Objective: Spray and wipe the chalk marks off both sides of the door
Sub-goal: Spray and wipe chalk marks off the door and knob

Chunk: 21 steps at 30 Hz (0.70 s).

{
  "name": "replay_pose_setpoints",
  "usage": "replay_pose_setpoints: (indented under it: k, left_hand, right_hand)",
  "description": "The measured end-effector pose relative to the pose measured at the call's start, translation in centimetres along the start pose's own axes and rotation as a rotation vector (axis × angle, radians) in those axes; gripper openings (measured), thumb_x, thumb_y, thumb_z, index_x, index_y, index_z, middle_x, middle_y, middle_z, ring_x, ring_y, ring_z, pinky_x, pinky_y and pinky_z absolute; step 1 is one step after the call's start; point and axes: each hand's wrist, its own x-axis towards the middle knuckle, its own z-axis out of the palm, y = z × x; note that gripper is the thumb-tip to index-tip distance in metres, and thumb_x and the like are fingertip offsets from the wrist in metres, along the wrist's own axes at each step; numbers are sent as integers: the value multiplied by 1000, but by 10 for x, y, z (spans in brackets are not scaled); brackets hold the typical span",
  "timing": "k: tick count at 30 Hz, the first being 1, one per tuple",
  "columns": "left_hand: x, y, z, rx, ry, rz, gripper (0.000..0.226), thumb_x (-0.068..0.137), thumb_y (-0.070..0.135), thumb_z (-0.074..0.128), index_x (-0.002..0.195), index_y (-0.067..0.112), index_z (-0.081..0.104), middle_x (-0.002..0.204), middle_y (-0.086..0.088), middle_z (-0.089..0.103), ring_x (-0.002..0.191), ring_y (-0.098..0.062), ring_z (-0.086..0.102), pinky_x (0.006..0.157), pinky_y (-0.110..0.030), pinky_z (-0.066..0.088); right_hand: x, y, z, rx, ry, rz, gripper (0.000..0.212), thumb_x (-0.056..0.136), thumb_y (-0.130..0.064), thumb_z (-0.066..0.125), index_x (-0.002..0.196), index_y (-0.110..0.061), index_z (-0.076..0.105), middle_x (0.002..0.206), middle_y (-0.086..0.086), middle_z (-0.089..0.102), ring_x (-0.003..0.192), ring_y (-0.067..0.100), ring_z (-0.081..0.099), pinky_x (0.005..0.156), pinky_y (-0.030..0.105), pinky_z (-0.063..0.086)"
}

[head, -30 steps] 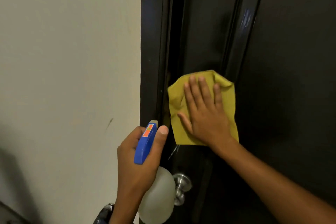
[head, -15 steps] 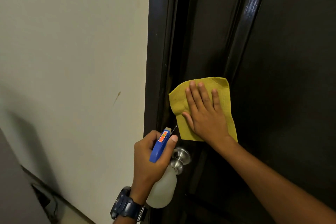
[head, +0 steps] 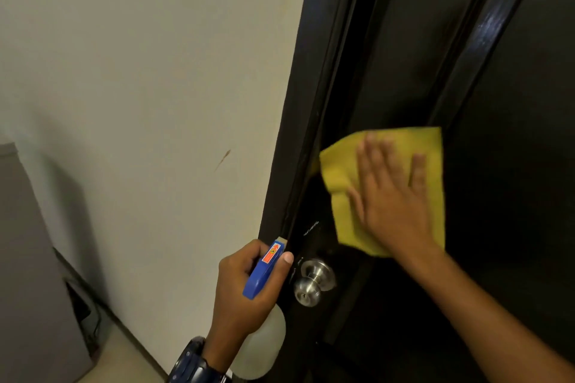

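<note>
Dark door (head: 513, 165) beside pale wall (head: 140, 71). Right hand (head: 392, 196) flat, fingers spread, pressing cloth (head: 339, 171); left hand (head: 245, 286) gripping sprayer (head: 264, 270). Best kept flat, with overlapping strokes down over the chalk mark (head: 311, 228).

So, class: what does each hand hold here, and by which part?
The left hand grips the spray bottle by its blue trigger head. The right hand holds nothing; it presses flat on the yellow cloth.
</note>
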Motion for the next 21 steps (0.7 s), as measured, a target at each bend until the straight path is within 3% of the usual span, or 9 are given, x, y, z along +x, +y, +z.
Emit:
replay_pose_setpoints:
  k: [3, 6, 9, 12, 21]
  left_hand:
    - [-1, -9, 0, 5, 5, -18, 32, 84, 50, 63, 74, 20, 60, 60, 8, 58, 52, -11, 55, 54, -11, 42]
    - [-1, -19, 1, 15, 2, -45, 34, 84, 52, 61, 76, 20, 60, 62, 9, 59, 54, -11, 56, 55, -11, 43]
    - [-3, -30, 2, 14, -68, -19, 31, 87, 47, 62, 77, 17, 60, 64, 8, 59, 54, -12, 56, 55, -12, 42]
    - [-6, -38, 4, 18, -136, -28, 31, 88, 47, 62, 79, 17, 61, 64, 7, 58, 53, -15, 54, 53, -16, 41]
    - [-16, -51, 5, 67, -129, -41, 34, 86, 53, 64, 77, 20, 59, 61, 12, 54, 52, -16, 52, 53, -16, 39]
  right_hand:
    - [60, 32, -31, 39, 36, 160, 76, 106, -46, 31, 159, -4, 0, 167, 16, -8, 154, 35, -7, 118, 62, -7]
    - [70, 16, -30, 68, 32, 211, 79, 105, -50, 30, 159, -4, -6, 167, 18, -8, 154, 38, -6, 121, 59, -5]
    - [23, -24, 3, 30, -26, 57, 75, 107, -46, 28, 159, -4, -4, 167, 16, -10, 153, 33, -15, 121, 56, -10]
    - [-23, -36, 23, -80, -84, -94, 73, 107, -50, 22, 160, -5, 0, 168, 15, -7, 154, 30, -13, 123, 53, -6]
    - [-31, -41, 29, -84, -54, -59, 68, 108, -45, 21, 160, -4, 3, 168, 15, -6, 155, 32, -9, 122, 55, 0]
